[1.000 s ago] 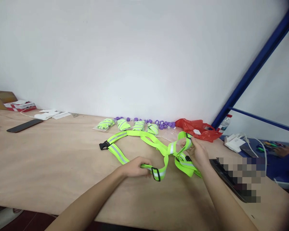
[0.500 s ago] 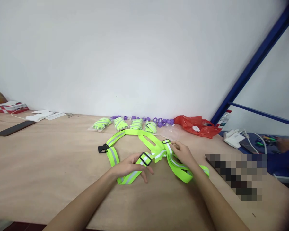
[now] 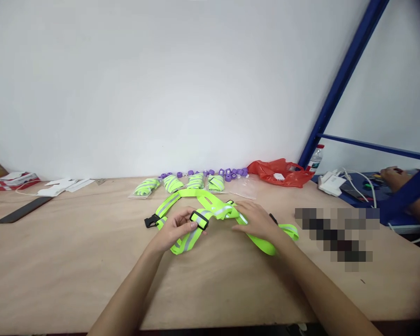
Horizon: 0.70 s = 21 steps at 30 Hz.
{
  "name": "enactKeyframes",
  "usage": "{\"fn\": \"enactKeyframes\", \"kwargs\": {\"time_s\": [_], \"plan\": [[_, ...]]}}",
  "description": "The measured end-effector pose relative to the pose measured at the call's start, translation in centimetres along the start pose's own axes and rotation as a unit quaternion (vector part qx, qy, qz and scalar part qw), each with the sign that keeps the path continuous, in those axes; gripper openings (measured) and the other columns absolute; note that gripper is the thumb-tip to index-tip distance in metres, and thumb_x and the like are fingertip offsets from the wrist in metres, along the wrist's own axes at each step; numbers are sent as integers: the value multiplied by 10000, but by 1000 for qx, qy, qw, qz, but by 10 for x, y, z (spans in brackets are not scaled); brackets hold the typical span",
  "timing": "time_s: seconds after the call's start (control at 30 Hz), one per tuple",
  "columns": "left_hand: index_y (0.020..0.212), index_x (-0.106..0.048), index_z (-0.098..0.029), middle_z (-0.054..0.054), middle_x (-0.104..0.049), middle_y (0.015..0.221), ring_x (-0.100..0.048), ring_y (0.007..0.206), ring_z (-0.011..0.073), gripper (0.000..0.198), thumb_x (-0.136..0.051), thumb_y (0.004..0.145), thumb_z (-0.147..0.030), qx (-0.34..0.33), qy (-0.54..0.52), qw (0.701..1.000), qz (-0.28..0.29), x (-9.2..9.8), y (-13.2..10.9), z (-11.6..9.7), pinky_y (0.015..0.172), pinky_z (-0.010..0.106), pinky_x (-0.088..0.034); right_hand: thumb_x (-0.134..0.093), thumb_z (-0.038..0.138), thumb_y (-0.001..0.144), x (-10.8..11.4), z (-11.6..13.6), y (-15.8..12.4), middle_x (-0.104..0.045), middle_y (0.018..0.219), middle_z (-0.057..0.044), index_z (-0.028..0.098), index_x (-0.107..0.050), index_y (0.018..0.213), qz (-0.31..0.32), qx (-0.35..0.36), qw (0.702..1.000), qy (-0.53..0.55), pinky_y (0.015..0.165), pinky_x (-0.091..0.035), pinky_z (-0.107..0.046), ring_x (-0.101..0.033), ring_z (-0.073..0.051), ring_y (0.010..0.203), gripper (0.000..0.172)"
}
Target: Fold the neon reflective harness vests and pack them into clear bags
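A neon-yellow reflective strap harness [image 3: 210, 205] with grey stripes lies on the wooden table [image 3: 73, 252]. My left hand [image 3: 175, 228] pinches a folded part of the strap beside a black slide buckle [image 3: 199, 219]. My right hand [image 3: 254, 220] lies palm down on the strap's right loops, fingers stretched and pressing them flat. A black clip buckle [image 3: 150, 221] at the harness's left end rests on the table.
Several bagged folded harnesses [image 3: 173, 183] and purple rings [image 3: 227, 173] line the wall. A red plastic bag [image 3: 276, 171], a water bottle [image 3: 315, 158], a white charger [image 3: 331, 183], a blue frame post [image 3: 339, 84]. Another person's hand [image 3: 394, 176] at right. A black flat object [image 3: 23, 210] and papers at left.
Both hands have moved the strap farther from me and closer together, folding it more compactly. My right hand went from holding loops to lying flat on them. The camera shifted a little.
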<state>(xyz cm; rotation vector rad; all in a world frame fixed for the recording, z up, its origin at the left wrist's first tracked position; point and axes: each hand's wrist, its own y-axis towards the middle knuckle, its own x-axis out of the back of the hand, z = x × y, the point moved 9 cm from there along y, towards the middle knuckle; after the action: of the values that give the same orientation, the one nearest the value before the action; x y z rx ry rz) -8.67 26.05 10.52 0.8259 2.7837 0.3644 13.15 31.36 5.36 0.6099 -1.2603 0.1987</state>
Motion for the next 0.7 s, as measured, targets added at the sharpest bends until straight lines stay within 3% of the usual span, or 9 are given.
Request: {"fn": "enactKeyframes", "kwargs": {"time_s": [0.07,0.2,0.33,0.5,0.6,0.7], "plan": [[998,-673,-170,58,-732,872,-739,757,231,254,-752,836,-349,-27,-7,1000,3,-9,-2,-14,727,324,-565,-729,501,772,-11,9,0,-575,1403,-146,183,-583,1329,26,4,1000,-16,1051,-395,-481,-514,-338,1282,658],[988,-652,-179,49,-747,834,-732,664,208,233,-743,842,-337,-95,-31,995,-3,-17,-4,-54,641,316,-583,-615,253,854,-12,18,1,-625,1329,-111,185,-597,1284,12,0,999,-46,1016,-407,-408,-536,-280,1240,435],[931,-625,-188,37,-748,847,-717,591,183,230,-768,812,-323,-179,9,980,-87,-6,-5,-108,554,294,-593,-564,125,815,1,7,0,-652,1271,-120,168,-591,1271,-10,-52,994,-91,994,-385,-389,-542,-286,1208,459],[971,-597,-226,26,-734,940,-745,813,216,251,-764,812,-324,-321,139,911,-218,-5,-10,-170,647,302,-618,-531,91,823,2,-15,-6,-635,1304,-151,161,-554,1317,-8,-119,986,-120,937,-374,-395,-541,-308,1204,500],[979,-635,-233,11,-714,903,-721,902,216,200,-752,828,-291,-395,229,861,-226,-25,-13,-192,755,340,-615,-558,137,835,5,-25,-9,-642,1295,-158,167,-543,1326,-23,-143,982,-120,922,-373,-403,-557,-316,1168,493],[977,-661,-251,4,-706,910,-705,868,187,155,-739,844,-255,-447,294,822,-196,-56,-11,-205,768,328,-600,-567,215,863,12,-36,-11,-634,1300,-155,171,-534,1324,-54,-162,978,-121,973,-348,-433,-532,-322,1190,464]]}}
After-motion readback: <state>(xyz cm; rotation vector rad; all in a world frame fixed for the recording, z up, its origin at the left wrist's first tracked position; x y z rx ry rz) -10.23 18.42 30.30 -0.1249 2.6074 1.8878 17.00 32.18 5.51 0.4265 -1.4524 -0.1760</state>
